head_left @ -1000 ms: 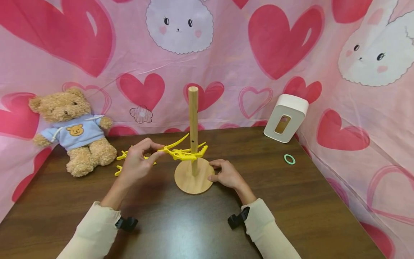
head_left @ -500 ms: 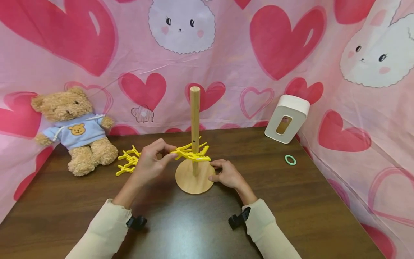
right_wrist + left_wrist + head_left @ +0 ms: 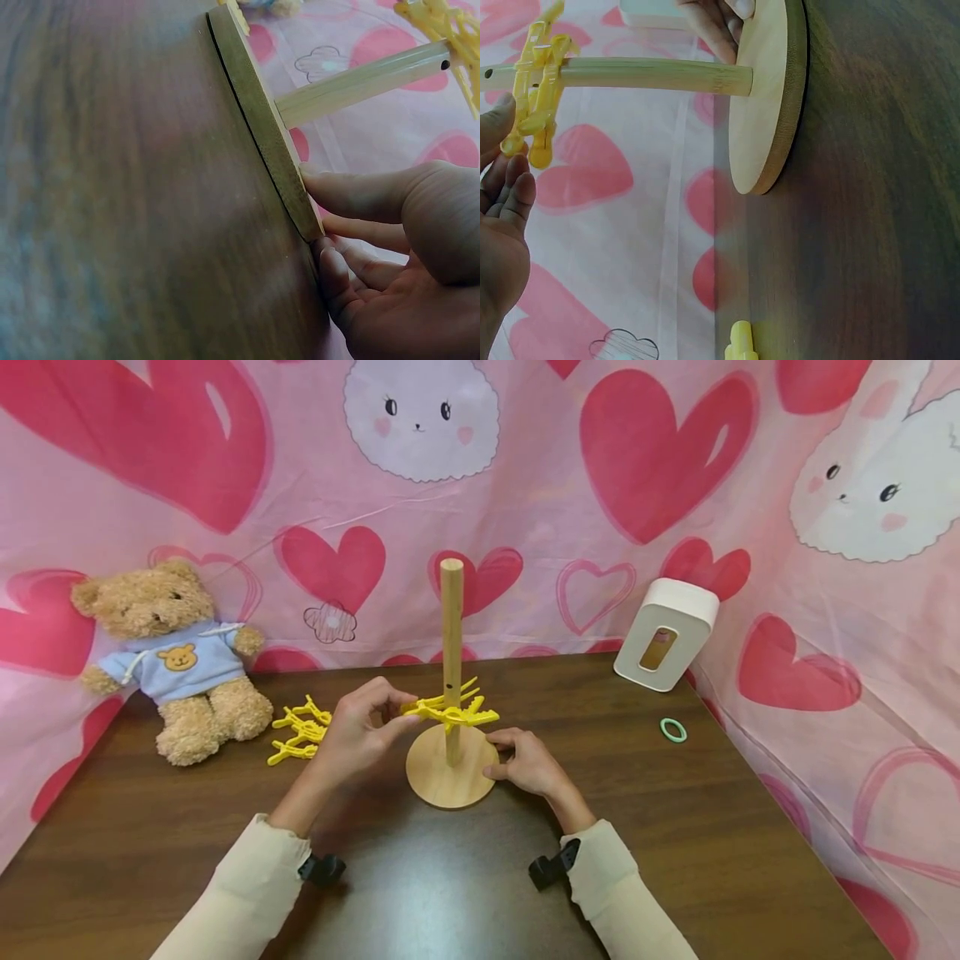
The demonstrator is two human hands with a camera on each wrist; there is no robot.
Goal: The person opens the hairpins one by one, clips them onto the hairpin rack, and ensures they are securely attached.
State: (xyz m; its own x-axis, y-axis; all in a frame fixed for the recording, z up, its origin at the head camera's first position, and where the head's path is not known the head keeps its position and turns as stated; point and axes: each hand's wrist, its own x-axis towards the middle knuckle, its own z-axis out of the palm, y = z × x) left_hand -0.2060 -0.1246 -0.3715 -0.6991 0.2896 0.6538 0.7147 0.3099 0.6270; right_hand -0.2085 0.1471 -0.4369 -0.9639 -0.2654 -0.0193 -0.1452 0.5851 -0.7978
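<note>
A round wooden base point(image 3: 438, 783) carries an upright wooden post point(image 3: 452, 635). My left hand point(image 3: 360, 727) pinches the end of a yellow plastic clip point(image 3: 526, 71) between thumb and fingers, left of the post. That clip lies across the post, beside a second yellow clip point(image 3: 549, 97) just below it; both reach past the post in the head view. Whether the held clip's tips are closed on the wood, I cannot tell. Low on the right, my right hand point(image 3: 525, 762) grips the base's rim, its thumb on top and its fingers at the edge.
Several yellow clips point(image 3: 300, 732) lie on the dark wooden table point(image 3: 645, 860), left of the base. A teddy bear point(image 3: 176, 664) in a blue top sits at the back left. Farther right are a white box point(image 3: 667, 635) with an oval window and a green ring point(image 3: 673, 730).
My left hand has moved right with its clip, bringing it across the post. Its handles stood wide apart a second ago. My right hand has stayed on the base.
</note>
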